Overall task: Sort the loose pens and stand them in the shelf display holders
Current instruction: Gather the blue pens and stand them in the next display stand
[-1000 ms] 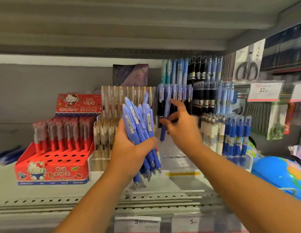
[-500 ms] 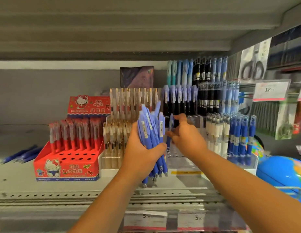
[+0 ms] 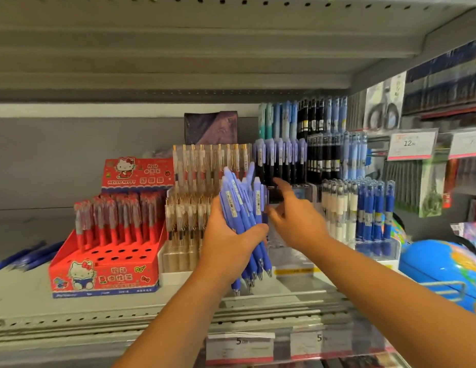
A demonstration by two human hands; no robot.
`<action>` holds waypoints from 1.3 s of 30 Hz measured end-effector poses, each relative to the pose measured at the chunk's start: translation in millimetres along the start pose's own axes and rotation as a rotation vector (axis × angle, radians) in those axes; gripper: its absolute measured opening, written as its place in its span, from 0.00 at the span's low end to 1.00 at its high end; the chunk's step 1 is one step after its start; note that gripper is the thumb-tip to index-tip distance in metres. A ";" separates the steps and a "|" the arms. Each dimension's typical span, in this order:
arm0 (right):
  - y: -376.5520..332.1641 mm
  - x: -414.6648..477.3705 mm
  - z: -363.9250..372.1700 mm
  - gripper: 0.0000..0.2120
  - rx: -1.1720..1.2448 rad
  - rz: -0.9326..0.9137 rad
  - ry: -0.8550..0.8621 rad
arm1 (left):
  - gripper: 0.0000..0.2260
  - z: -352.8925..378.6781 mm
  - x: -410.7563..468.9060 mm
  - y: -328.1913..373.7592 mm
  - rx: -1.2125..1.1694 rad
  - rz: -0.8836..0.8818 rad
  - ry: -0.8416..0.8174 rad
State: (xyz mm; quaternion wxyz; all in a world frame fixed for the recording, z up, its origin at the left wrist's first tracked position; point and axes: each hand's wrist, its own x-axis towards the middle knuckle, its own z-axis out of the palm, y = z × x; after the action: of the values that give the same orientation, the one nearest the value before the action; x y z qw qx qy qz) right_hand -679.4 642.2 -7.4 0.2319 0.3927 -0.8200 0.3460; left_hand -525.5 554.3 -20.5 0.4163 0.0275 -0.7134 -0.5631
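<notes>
The left hand [image 3: 228, 240] is gripping the near-upright blue pen bundle [image 3: 239, 205], while the right hand [image 3: 298, 221], seemingly empty, is hovering loose-fingered just right of it.

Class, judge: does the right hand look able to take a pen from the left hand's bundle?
Probably yes: the right hand, open and empty, is just beside the bundle of blue pens in the left hand; nothing lies between.

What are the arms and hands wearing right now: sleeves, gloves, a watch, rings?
Nothing worn shows. The left hand and right hand are bare: no gloves, and no rings can be made out. The left forearm and right forearm are bare down to the frame edge, with no sleeve, watch, bracelet or marking in view.
</notes>
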 end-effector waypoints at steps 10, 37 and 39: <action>-29.3 -15.1 -20.6 0.15 0.984 -0.113 -0.120 | 0.27 1.2 4.8 -5.1 -0.019 -0.007 0.025; 9.0 9.1 -18.9 0.20 0.652 -0.131 0.290 | 0.24 1.7 -0.5 1.0 0.037 0.045 0.007; 10.9 11.2 -17.7 0.21 0.651 -0.113 0.253 | 0.24 2.2 -0.6 1.1 0.044 0.045 -0.006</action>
State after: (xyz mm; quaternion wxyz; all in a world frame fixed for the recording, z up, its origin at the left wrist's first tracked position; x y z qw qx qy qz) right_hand -692.7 654.9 7.2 0.2132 0.4447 -0.6083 0.6219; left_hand -526.0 556.7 -20.0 0.4262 0.0188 -0.7272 -0.5377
